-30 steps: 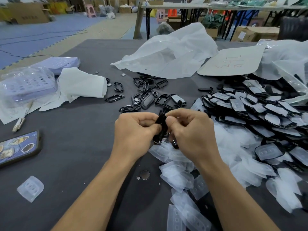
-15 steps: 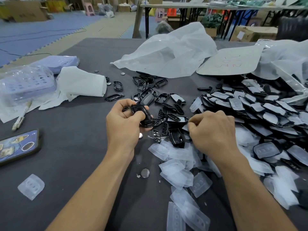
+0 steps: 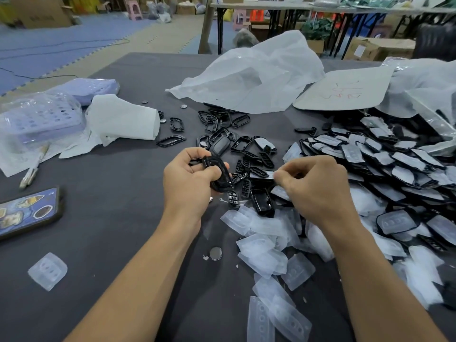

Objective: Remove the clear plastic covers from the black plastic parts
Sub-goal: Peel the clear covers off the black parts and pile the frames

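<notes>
Hands have parted since a second ago: black part carried left, cover drawn right.
Left grip curls round the glossy black plastic part just above the dark grey tabletop. Right grip pinches what looks like a thin clear plastic cover over the heap of shed clear covers. Next, probably: drop both, then reach right to the pile of still-covered black parts. Bare room lies leftward; the near edge is out of view.

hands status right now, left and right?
Left hand: gripping a black plastic part.
Right hand: fingers pinched on what looks like a clear plastic cover.
</notes>
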{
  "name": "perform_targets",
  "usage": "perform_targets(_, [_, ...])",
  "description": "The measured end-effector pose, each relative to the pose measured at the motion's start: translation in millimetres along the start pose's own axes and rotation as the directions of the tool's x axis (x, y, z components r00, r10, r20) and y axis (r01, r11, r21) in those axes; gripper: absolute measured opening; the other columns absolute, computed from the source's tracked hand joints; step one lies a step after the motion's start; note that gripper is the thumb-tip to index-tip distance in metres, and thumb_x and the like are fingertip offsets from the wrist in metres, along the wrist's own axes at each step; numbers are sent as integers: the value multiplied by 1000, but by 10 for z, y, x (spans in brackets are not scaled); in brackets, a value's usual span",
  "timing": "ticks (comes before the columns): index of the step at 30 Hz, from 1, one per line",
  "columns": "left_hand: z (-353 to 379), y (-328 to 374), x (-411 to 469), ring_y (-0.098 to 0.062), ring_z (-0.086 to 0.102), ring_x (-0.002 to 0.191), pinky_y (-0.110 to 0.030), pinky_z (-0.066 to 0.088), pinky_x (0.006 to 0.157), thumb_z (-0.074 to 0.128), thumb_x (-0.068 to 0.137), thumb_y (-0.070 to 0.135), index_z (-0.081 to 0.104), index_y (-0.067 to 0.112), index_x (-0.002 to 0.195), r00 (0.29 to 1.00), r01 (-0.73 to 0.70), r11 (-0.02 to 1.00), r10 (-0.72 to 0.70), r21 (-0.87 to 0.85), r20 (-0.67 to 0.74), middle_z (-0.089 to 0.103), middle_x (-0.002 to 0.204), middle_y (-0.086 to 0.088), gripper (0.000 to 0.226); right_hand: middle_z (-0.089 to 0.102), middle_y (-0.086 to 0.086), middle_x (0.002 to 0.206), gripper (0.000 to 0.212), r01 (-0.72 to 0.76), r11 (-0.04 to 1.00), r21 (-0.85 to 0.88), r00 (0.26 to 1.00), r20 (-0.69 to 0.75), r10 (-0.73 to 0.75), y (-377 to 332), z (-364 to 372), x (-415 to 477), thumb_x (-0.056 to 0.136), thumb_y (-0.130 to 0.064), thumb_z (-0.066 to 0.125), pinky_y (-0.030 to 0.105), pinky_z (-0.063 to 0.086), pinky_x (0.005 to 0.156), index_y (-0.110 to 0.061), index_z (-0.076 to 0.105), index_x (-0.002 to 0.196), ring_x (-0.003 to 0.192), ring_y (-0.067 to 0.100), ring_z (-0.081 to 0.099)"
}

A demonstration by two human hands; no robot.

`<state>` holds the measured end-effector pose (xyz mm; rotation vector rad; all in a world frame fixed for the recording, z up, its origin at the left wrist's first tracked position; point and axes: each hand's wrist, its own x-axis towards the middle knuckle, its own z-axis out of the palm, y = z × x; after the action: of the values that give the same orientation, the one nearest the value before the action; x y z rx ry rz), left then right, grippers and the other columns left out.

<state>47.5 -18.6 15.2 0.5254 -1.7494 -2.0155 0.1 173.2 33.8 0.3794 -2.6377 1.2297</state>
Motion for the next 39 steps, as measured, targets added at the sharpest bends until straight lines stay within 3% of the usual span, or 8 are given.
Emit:
perform_targets(3, [-7, -10, 20, -19, 78, 72, -38, 60, 63, 63, 86, -13, 62, 21, 92, 1000, 0, 1000, 0, 4, -21, 80, 81, -5, 34, 68, -17, 58, 10, 70, 998, 1, 932, 357, -65, -206, 104, -100, 74, -35, 86, 12, 47, 51, -30, 79, 69, 52, -2, 62])
perform_targets(6, [-15, -11, 23, -17, 77, 71, -28, 56, 51, 61, 85, -15, 62, 20, 91, 1000, 3, 1000, -3, -9, -31, 80, 79, -6, 35, 63, -8, 59, 23, 102, 981, -164, 865, 502, -6, -318, 279, -197, 62, -41, 89, 25, 47, 55, -31, 75, 78, 54, 5, 56])
perform_targets(12, [-51, -31, 56, -18, 76, 68, -26, 54, 48, 62, 84, -14, 62, 20, 94, 998, -23, 1000, 24, 10, -60, 80, 79, -6, 34, 59, -11, 57, 20, 74, 980, -182, 906, 423, 11, -296, 408, -256, 80, -33, 83, 25, 48, 60, -24, 70, 68, 62, 8, 57])
perform_targets(16, [-67, -53, 77, -20, 76, 68, -27, 55, 50, 63, 84, -12, 63, 19, 94, 997, -22, 1000, 23, 9, -75, 80, 80, -6, 33, 66, -13, 56, 16, -106, 980, 170, 946, 320, 47, -269, 327, -199, 85, -29, 80, 16, 43, 55, -24, 78, 70, 51, 0, 56])
perform_targets(22, [27, -84, 4, -27, 72, 67, -40, 57, 58, 71, 69, 10, 66, 26, 92, 1000, -21, 997, 22, 76, -21, 79, 77, -4, 29, 70, 8, 65, 21, -345, 730, 590, 931, 314, 187, -317, 262, -147, 87, 2, 64, 25, 39, 45, -10, 80, 81, 52, 17, 50])
perform_targets(30, [94, -97, -46, -58, 66, 73, -71, 57, 69, 67, 70, 7, 76, 30, 89, 992, -113, 984, 104, 137, 74, 74, 73, -21, 31, 63, 10, 65, 25, -433, 624, 650, 895, 393, 212, -296, 243, -121, 88, 4, 61, 24, 36, 50, -10, 81, 91, 58, 22, 42])
perform_targets(35, [83, -126, -29, -26, 50, 57, -45, 49, 57, 68, 69, 11, 75, 31, 90, 990, -127, 976, 112, 179, 91, 62, 59, -18, 30, 58, 3, 57, 13, -398, 619, 677, 913, 356, 198, -282, 243, -127, 91, 3, 65, 18, 36, 46, -1, 77, 89, 52, 16, 44])
perform_targets(39, [106, -112, -48, -41, 50, 55, -50, 54, 59, 68, 69, 11, 76, 30, 91, 990, -129, 975, 117, 179, 77, 63, 71, -31, 31, 67, 2, 58, 14, -341, 622, 705, 940, 280, 197, -292, 250, -139, 89, 4, 69, 15, 45, 51, -3, 78, 82, 50, 7, 54])
